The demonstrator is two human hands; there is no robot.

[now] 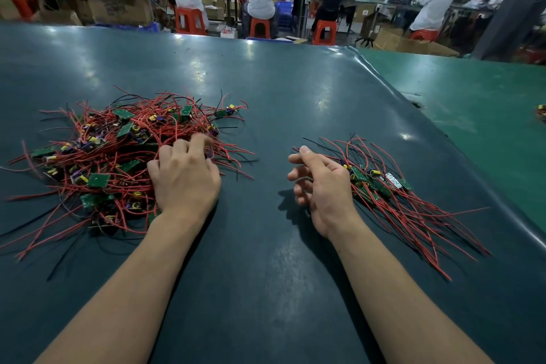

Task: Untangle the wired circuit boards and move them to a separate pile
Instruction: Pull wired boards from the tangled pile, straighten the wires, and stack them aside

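A big tangled heap of small green circuit boards with red and black wires (115, 154) lies at the left of the dark table. My left hand (184, 176) rests on the heap's right edge, its fingers curled down into the wires; what the fingertips hold is blurred. A smaller, tidier pile of wired boards (381, 183) lies at the right, wires fanned toward the near right. My right hand (320, 183) hovers just left of that pile, fingers loosely curled, holding nothing.
The dark table mat (266, 260) ends at a raised fold on the right, beside a green surface (472, 91) carrying a few more parts at its far right edge (541, 112). People sit on orange stools (190, 21) at benches beyond the table.
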